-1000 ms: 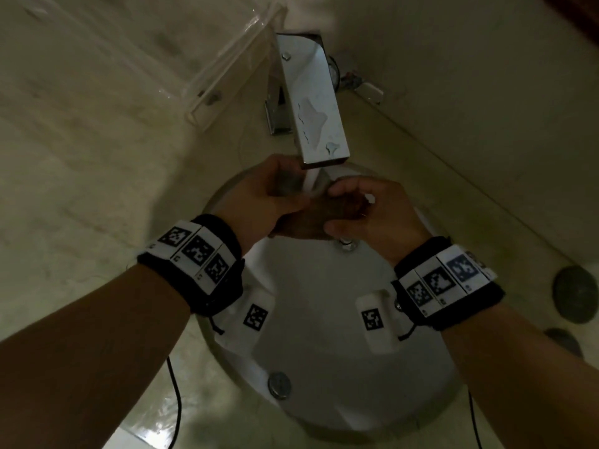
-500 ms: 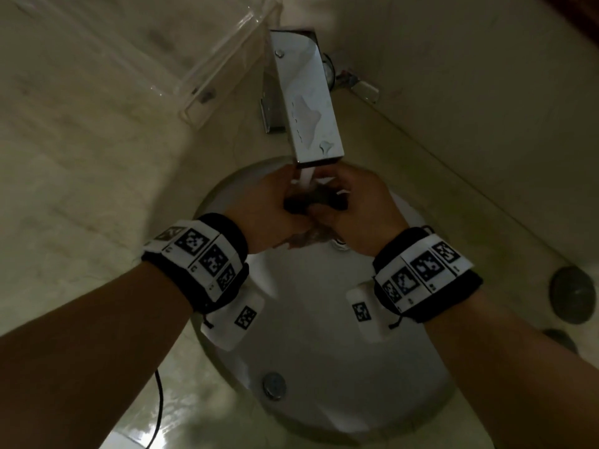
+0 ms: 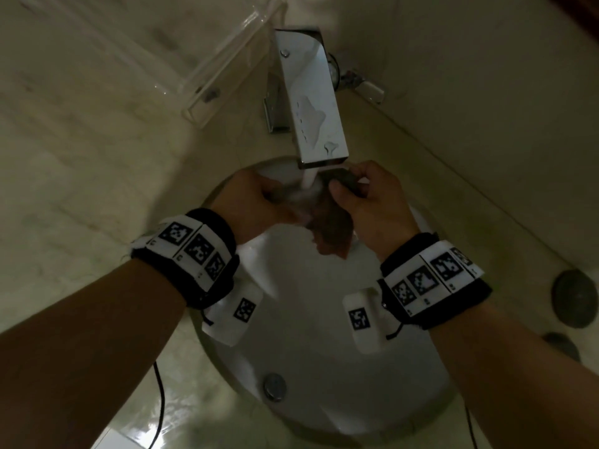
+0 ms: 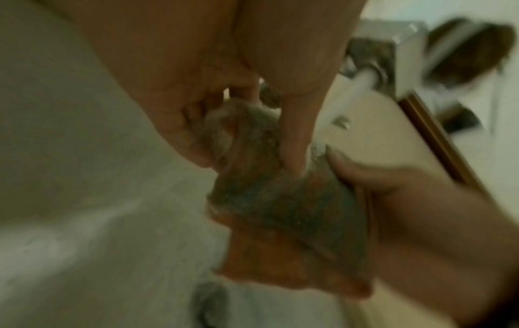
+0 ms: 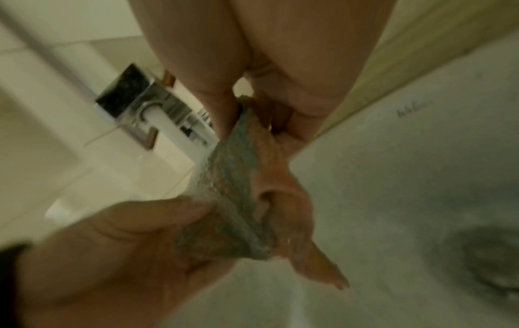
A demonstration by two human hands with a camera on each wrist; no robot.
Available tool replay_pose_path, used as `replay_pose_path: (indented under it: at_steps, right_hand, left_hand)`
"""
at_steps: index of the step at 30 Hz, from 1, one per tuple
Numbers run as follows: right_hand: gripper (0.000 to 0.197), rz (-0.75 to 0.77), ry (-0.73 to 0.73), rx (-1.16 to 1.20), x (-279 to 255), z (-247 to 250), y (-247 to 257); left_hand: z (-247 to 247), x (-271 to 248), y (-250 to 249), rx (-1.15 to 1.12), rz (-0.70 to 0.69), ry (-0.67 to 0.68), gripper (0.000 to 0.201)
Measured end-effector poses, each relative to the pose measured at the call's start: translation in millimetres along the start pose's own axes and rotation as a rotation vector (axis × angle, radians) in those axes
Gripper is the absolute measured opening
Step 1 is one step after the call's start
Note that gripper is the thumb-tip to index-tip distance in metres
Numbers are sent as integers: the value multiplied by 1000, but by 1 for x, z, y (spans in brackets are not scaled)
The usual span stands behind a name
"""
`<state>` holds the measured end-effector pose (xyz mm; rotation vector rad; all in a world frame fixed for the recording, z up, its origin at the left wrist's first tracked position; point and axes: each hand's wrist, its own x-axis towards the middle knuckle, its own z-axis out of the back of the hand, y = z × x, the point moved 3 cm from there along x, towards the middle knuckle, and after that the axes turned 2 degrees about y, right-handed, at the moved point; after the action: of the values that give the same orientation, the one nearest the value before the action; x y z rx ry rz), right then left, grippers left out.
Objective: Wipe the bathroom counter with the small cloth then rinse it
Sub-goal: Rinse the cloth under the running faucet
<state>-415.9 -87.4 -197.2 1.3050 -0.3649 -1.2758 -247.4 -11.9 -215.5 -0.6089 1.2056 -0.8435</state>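
Observation:
A small wet cloth (image 3: 330, 222), orange on one side and grey-blue on the other, is stretched between both hands under the running water (image 3: 308, 178) of the flat chrome faucet (image 3: 312, 102). My left hand (image 3: 256, 202) pinches its left end, and my right hand (image 3: 363, 196) pinches its right end. A loose orange corner hangs down over the white round basin (image 3: 308, 335). In the left wrist view the cloth (image 4: 280, 199) is bunched between thumb and fingers. The right wrist view shows the cloth (image 5: 241, 177) hanging from my fingers, with the stream landing on it.
The basin is set in a pale marble counter (image 3: 81, 189). A clear acrylic tray (image 3: 201, 59) stands at the back left. Two dark round objects (image 3: 573, 298) lie on the counter at the right. The overflow cap (image 3: 275, 385) sits on the basin's near wall.
Both hands have drawn apart, spreading the cloth wider under the stream; half a second ago they were pressed together around the bunched cloth. An orange corner now hangs free below.

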Motion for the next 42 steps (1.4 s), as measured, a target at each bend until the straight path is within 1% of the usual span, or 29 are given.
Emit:
replay_pose_path:
  at_steps: [3,5,6,7,9,11,13,15,18,22,26,28,30,33,35,38,39,42]
  right_hand:
    - [26,-50,-19,184,0,-1,2]
    - [29,-57,-33,256,1,-2,2]
    - [29,-56,-35,277,2,-2,3]
    - [31,-49,-27,285,2,-2,4]
    - [35,-39,23,299,1,-2,5]
    - [42,-18,91,271,-2,-2,5]
    - [50,24,142,210,-5,-2,6]
    - [56,70,186,168,-8,-3,6]
    - [60,111,200,99,-8,-4,5]
    - [55,129,189,-14,-5,-5,5]
    - [39,106,162,39,-4,-3,4]
    - [40,106,162,65,-4,-4,2]
    - [49,93,154,90,-3,-4,0]
    - [68,50,135,122,-2,-3,-2]
    - [77,-3,123,149,-1,-2,-6]
    - [84,-98,97,214,-1,0,-10]
    - [81,-108,90,217,-1,2,-11]
    - [53,-79,84,200,-3,7,-11]
  left_hand:
    - [0,-2,2,-284,-7,-49,14]
    - [-2,-2,2,-425,-21,-79,37]
    - [-2,-2,2,-506,-19,-97,44]
    - [-3,-1,1,-561,-17,-116,44]
    - [-2,0,1,-617,-13,-139,38]
    - [-1,0,2,-647,-10,-128,40]
    - [-1,-2,3,-640,-28,-90,50]
    - [-1,-4,2,-562,-75,-61,54]
    - [-2,-6,1,-516,-130,-30,44]
    - [-1,-7,2,-437,-165,-39,39]
    - [0,-7,0,-416,-198,-40,47]
    - [-1,-9,-1,-423,-196,-49,52]
    - [-3,-9,-2,-464,-183,-62,54]
    - [-4,-5,1,-555,-91,-110,42]
    - [-4,-4,3,-520,-62,-133,39]
    - [-3,-7,1,-406,-84,-110,38]
    - [-2,-7,1,-380,-84,-100,39]
    - [0,-5,2,-311,-62,-87,37]
